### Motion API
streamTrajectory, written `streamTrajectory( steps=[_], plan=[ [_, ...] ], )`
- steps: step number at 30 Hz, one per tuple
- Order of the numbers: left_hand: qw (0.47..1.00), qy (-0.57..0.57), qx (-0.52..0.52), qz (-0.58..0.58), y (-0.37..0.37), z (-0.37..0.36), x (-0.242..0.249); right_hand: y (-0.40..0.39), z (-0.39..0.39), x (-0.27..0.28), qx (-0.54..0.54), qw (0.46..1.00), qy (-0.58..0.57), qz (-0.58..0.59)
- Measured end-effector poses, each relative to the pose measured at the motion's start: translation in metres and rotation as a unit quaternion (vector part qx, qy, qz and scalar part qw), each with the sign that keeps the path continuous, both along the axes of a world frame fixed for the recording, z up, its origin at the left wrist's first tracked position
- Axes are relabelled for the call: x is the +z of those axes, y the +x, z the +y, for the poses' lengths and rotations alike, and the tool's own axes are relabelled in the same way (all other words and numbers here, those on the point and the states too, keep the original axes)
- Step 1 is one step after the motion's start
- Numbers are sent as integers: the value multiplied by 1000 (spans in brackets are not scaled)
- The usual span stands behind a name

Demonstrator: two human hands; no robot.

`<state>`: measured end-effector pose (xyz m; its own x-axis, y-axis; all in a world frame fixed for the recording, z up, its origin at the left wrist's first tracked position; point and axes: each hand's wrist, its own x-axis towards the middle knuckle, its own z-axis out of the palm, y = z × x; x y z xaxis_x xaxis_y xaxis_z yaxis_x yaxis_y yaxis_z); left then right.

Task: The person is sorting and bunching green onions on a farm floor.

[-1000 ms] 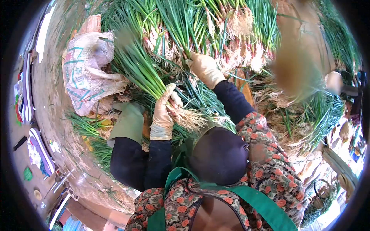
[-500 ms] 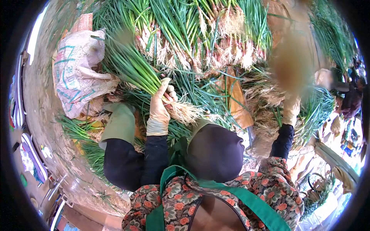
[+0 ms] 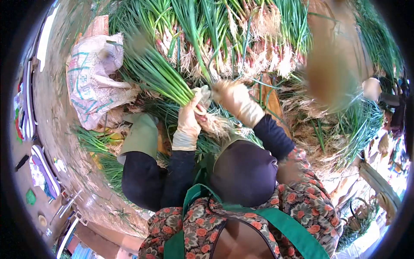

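My gloved left hand (image 3: 189, 113) is closed around a bunch of spring onions (image 3: 166, 77). Their green leaves point up and left, and their pale roots (image 3: 215, 125) hang out to the lower right. Close beside it, my gloved right hand (image 3: 239, 100) is blurred by motion and closed on a few more spring onions (image 3: 202, 62), whose leaves reach upward. Its fingertips are partly hidden by roots. Beyond both hands lies a row of spring onions (image 3: 258, 52), roots toward me.
A white woven sack (image 3: 92, 86) stands at the left. Root-heavy piles of spring onions (image 3: 310, 129) lie to the right, near a wooden beam (image 3: 379, 183). My knees (image 3: 246, 172) are bent below the hands. A brown smear blurs the upper right.
My right hand has swung from the pile on the right to beside my left hand, bringing a few spring onions. The left hand keeps its bunch.
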<state>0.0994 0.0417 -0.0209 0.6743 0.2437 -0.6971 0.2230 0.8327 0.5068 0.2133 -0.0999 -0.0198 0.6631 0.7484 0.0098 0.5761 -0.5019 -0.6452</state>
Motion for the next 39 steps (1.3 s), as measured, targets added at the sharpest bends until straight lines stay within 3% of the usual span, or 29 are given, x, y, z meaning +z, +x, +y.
streamTrajectory(
  steps=[2,4,5,6,7,8,9,10,12,13,14,16,18,20,21,23,24,28,29,30,32,34,36,38,39],
  plan=[
    [997,54,-35,41,6,-7,0,-25,-5,16,41,996,34,73],
    [999,45,-10,28,7,-13,1,-17,-20,10,146,987,-4,61],
    [998,43,24,32,9,-19,4,-5,-20,8,144,971,9,189],
    [997,42,58,35,11,-22,10,3,-17,-8,82,970,41,225],
    [998,23,49,-15,9,-22,18,9,-7,1,13,912,100,397],
    [999,20,31,-24,7,-22,19,12,7,10,-57,815,155,555],
    [999,16,12,-31,4,-22,17,17,21,8,-37,814,114,568],
    [999,11,-9,-39,1,-23,17,12,32,0,-21,743,171,646],
    [998,29,-7,-47,-6,-20,8,0,48,-34,-78,771,213,595],
    [995,-19,18,-101,-5,-19,13,-3,53,-41,-112,783,216,573],
    [985,-69,45,-153,-5,-19,19,-5,48,-49,-130,830,167,516],
    [973,-131,69,-177,-3,-16,34,-7,25,-50,72,900,-21,430],
    [982,-96,99,-130,0,-13,42,-3,4,-51,277,888,-205,305],
    [974,-149,107,-129,5,-8,42,9,-3,-53,219,919,-206,255],
    [977,-141,75,-139,5,-6,37,20,-15,-85,178,978,-101,-33],
    [981,-130,23,-139,2,-4,22,44,3,-48,-66,990,-97,77],
    [987,-127,31,-95,4,-7,27,57,13,-28,-190,972,-66,125],
    [997,-9,71,24,13,-13,39,75,39,-10,-109,984,-40,135],
    [997,49,51,24,13,-12,34,69,42,10,-93,982,-34,162],
    [994,53,-80,43,-2,7,18,58,43,22,-78,978,-28,190],
    [995,87,-37,44,4,-9,16,30,42,32,22,976,-10,218],
    [997,68,-24,-7,0,-9,5,14,41,20,-8,937,33,348],
    [989,17,53,-137,2,-17,12,17,40,-7,-55,961,93,256],
    [970,-55,38,-233,0,-6,35,40,40,-31,-136,964,78,215],
    [971,-64,72,-220,2,-3,47,50,42,0,-184,965,-11,186]
  ],
)
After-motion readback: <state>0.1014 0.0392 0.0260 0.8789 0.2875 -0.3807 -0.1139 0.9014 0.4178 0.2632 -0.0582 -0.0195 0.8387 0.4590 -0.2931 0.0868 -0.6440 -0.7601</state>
